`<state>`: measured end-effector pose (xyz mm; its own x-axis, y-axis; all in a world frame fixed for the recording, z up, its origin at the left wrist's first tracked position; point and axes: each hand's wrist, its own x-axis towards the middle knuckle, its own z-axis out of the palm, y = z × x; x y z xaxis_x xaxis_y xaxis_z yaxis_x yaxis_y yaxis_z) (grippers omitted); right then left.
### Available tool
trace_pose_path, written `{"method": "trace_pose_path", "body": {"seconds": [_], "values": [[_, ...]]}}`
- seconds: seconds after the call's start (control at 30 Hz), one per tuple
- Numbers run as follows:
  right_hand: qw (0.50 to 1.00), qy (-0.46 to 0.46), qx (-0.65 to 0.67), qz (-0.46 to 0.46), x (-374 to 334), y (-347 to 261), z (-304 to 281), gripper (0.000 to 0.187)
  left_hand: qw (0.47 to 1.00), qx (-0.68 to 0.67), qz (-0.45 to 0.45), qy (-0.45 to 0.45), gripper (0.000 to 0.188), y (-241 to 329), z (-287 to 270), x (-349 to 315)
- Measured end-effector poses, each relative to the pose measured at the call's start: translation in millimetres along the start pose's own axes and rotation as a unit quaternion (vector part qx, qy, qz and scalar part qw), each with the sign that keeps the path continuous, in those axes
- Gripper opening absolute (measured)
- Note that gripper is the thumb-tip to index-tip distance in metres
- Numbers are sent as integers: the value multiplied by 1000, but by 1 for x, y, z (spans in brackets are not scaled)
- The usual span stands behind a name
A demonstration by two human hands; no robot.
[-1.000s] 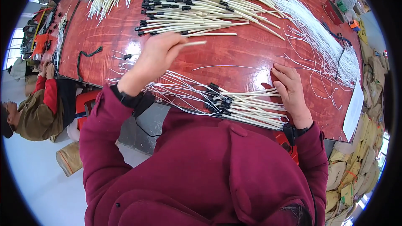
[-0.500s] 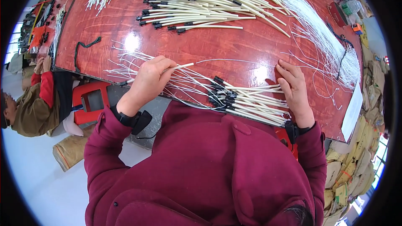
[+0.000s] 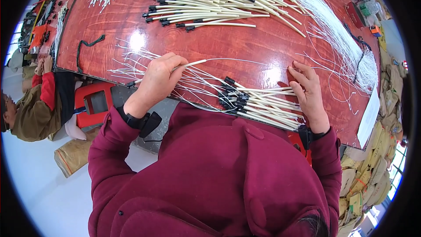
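Observation:
My left hand (image 3: 158,77) is closed around a cream sleeve tube (image 3: 196,63), whose right end sticks out past the fingertips. A black connector (image 3: 131,84) shows beyond the hand at the tube's lower-left end. From the tube's right end a thin white wire (image 3: 239,59) runs across toward my right hand (image 3: 308,90). That hand rests at the table's near right with fingers apart and slightly bent, its fingertips close to the wire. Between my hands lies a bundle of cream tubes (image 3: 267,105) with black connectors (image 3: 234,96) and white wires trailing left, partly under my left hand.
A large pile of cream tubes with black connectors (image 3: 228,2) lies at the back. To the right is a tied bundle of white wires (image 3: 351,52). A black cord (image 3: 90,42) lies at left. Beyond the table edge are a red stool (image 3: 94,101) and another person (image 3: 37,101).
My left hand has shifted slightly right, and the tube's end has moved a little right and up. My right hand has stayed nearly in place.

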<state>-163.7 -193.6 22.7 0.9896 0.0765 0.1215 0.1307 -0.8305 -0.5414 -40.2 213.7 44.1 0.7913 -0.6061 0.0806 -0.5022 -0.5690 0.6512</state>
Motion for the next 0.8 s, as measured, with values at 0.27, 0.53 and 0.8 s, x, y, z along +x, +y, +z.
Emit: {"method": "trace_pose_path", "body": {"seconds": [0.27, 0.53, 0.8], "values": [[999, -32, -7, 16, 0, 0, -2, 38, 1000, 5, -7, 13, 9, -3, -6, -5], [999, -31, 14, 27, -1, 1, -1, 38, 999, -23, -24, -9, 11, 6, -9, -18], [1000, 6, 18, 5, -1, 2, 4, 38, 998, -31, -47, -22, 11, 12, -7, -19]]}}
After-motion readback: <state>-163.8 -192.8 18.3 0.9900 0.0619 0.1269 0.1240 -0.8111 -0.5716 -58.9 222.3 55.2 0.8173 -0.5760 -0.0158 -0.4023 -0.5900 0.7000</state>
